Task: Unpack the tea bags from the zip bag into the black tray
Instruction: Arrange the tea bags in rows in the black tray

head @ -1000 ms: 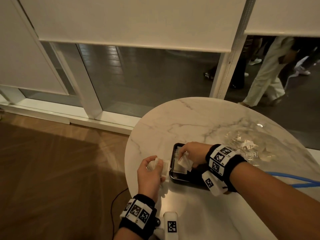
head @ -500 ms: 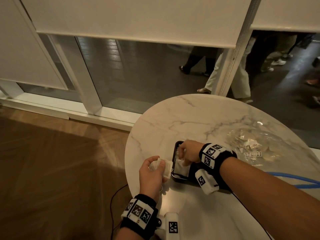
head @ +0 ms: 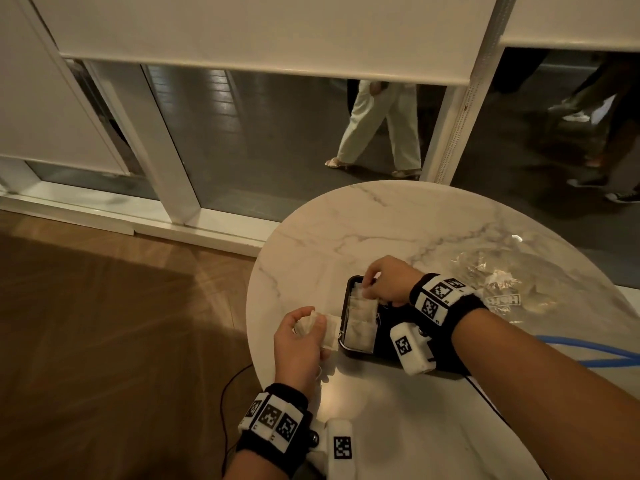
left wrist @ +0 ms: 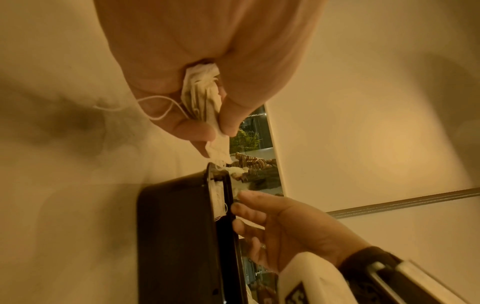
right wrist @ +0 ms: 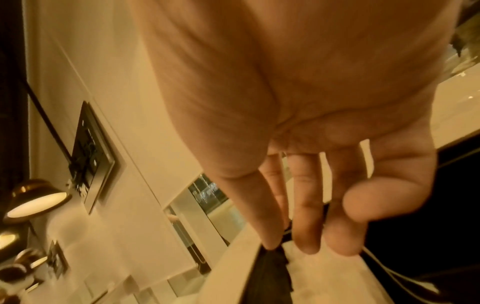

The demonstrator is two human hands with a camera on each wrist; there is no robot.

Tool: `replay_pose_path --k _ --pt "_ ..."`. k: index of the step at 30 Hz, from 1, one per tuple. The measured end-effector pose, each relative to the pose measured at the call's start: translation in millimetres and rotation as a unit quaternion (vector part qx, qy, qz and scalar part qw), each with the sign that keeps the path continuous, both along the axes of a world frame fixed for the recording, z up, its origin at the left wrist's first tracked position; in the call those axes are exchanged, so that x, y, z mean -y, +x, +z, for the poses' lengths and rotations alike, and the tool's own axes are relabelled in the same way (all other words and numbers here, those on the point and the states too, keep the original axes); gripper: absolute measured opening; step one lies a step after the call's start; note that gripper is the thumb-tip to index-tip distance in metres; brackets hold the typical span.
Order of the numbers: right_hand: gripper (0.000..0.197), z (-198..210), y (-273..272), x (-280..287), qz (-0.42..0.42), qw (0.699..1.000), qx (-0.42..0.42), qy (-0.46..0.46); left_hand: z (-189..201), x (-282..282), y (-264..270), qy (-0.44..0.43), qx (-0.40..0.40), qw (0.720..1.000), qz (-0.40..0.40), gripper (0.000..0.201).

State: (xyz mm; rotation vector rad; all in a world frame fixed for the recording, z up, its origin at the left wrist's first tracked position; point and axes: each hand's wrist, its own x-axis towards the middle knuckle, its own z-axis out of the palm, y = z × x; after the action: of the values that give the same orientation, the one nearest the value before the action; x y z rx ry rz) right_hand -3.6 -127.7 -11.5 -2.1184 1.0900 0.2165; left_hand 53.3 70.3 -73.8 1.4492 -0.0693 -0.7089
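While the round marble table (head: 398, 220) carries the black tray (head: 347, 299), its long axis running away from the person, the right hand (head: 389, 282) reaches loose-fingered over the far end; the left hand (head: 299, 344), just beside the tray's left rim, grips spare tea bags (head: 329, 330).

Tea bags (head: 360, 322) in tray (head: 346, 306), zip bag (head: 498, 289) rt.
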Motion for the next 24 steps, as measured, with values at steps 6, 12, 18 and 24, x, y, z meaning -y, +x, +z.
replay_pose_path --k 6,12,18,24 --pt "0.023 -1 -22 -9 -0.013 0.996 -0.083 0.004 -5 2 3 0.006 0.013 1.000 -0.001 0.017" --pt "0.020 -16 -23 -20 0.034 0.985 -0.152 0.072 -7 4 0 0.002 0.009 1.000 -0.006 0.017" --pt "0.021 -24 -19 -23 0.027 0.981 -0.158 0.111 -7 4 1 0.008 0.010 1.000 -0.010 0.018" --pt "0.018 -28 -20 -25 -0.007 0.980 -0.153 0.125 -7 5 0 0.011 0.011 1.000 -0.014 0.017"
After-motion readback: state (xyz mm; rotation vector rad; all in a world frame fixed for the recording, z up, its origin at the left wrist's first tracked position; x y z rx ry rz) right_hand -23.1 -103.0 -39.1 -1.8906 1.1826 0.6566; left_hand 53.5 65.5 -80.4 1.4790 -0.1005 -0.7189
